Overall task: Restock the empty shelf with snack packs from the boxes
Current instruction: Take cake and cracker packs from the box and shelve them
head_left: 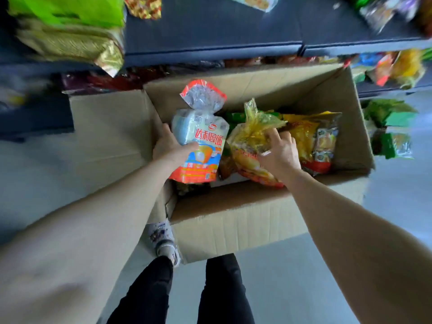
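Orange-and-white snack pack [201, 136], clear gathered top, blue panel, red lettering. Held upright over the 9 o'clock end of the cardboard box [233, 220], left hand [171, 146] wrapped round its middle. At box centre, right hand [279, 153] grasps a yellow pack [251, 134], crinkled neck up. Second yellow pack [313, 141] lies toward 3 o'clock. Count: one box, three packs plain; green ones beneath, number unclear. Dark shelf [210, 26] at 12 o'clock.

We reach both bare arms forward and down, forearms angled toward each other. Our left hand [171, 146] wraps an orange-and-white snack pack [203, 146], thumb across its front, fingers behind it. Just right of it, our right hand [279, 152], back facing up, curls its fingers over the gathered neck of a yellow snack pack [251, 136].
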A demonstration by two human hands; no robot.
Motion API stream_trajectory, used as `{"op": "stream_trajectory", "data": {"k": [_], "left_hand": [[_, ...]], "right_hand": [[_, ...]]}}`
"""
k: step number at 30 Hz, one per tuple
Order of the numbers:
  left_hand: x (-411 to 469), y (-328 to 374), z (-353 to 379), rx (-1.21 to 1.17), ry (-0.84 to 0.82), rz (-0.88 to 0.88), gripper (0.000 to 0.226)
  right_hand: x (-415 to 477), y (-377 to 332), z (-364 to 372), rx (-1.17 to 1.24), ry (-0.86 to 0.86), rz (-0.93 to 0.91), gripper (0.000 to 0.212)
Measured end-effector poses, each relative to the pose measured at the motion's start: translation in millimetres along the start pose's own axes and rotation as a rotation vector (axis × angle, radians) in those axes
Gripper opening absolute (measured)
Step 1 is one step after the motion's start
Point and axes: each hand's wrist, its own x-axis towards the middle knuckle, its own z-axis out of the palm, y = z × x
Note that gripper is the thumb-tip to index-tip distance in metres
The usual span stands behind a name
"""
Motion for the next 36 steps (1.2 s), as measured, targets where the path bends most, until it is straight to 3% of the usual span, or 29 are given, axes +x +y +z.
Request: {"op": "stream_trajectory", "data": {"k": [3, 11, 17, 20, 28, 36], "left_hand": [[-34, 17, -51, -0.147, -0.021, 0.034, 0.089], [-114, 65, -161, -0.376, 0.037, 0.152, 0.070], [-157, 97, -231, -0.587, 0.077, 0.267, 0.081], [-178, 113, -263, -0.670, 0.101, 0.319, 0.067], [-238, 157, -348, -0.744, 0.239, 0.517, 0.060], [-295, 197, -455, -0.827, 0.360, 0.696, 0.045]], "right_hand": [[-33, -28, -63, 0.098, 0.079, 0.047, 0.064], [-88, -98, -208, 0.263, 0.139, 0.034, 0.068], [-106, -126, -310, 0.391, 0.170, -0.172, 0.065], [-119, -139, -357, 0.463, 0.226, -0.288, 0.066], [-149, -187, -461, 0.650, 0.392, -0.520, 0.056], [-170, -237, -566, 0.985, 0.352, -0.629, 0.054]]}}
